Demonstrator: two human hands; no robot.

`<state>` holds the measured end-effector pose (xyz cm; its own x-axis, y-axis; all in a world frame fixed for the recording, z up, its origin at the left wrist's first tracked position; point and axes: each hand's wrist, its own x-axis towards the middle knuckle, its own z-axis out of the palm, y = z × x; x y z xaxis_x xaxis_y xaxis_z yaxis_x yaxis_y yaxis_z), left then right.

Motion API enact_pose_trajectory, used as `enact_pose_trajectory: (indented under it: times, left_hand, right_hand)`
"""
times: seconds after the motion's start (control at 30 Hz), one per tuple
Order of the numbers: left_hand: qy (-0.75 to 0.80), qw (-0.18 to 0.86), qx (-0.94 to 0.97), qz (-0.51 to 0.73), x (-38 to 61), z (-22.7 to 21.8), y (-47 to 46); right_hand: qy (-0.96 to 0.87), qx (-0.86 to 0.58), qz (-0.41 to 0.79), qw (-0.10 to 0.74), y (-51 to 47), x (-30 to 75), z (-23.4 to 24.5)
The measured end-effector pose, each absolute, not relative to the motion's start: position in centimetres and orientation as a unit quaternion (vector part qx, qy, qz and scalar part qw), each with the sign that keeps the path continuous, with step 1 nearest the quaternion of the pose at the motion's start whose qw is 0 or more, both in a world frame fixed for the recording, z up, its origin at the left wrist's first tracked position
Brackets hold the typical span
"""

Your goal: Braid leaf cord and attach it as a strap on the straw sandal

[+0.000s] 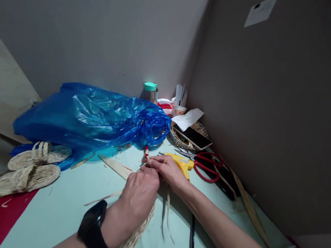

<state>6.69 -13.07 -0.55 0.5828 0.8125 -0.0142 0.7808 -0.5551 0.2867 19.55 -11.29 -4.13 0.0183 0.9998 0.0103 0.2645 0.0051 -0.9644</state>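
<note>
My left hand, with a black watch on its wrist, is closed on a braided straw rope that runs under my forearm toward me. My right hand pinches loose straw strands at the rope's far end, the fingertips of both hands meeting there. Several strands hang down from the grip across the pale green table. A small red-tipped piece sticks up just beyond my fingers.
A yellow glue gun and red scissors lie right of my hands. A blue plastic bag fills the back. Woven straw sandals sit at the left. A phone, a cup and a bottle stand in the corner.
</note>
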Motion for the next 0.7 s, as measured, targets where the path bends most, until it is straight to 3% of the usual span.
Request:
enact_pose_trajectory:
  times: [0.23,0.43,0.57,0.7]
  left_hand:
    - [0.444,0.233,0.855,0.134,4.9,1.6,-9.7]
    - [0.449,0.45,0.739,0.224,4.0,-1.4,-6.2]
    - [0.425,0.598,0.642,0.223,4.7,-3.7,-6.4]
    - [0.433,0.665,0.574,0.202,4.8,-4.1,-6.1]
  right_hand:
    - [-0.507,-0.547,0.479,0.463,-11.2,19.0,-4.6]
    - [-0.511,-0.539,0.507,0.437,-11.4,18.7,-4.4]
    - [-0.558,-0.547,0.475,0.406,-11.5,18.8,-4.2]
    - [-0.617,-0.578,0.401,0.354,-11.5,19.0,-3.6]
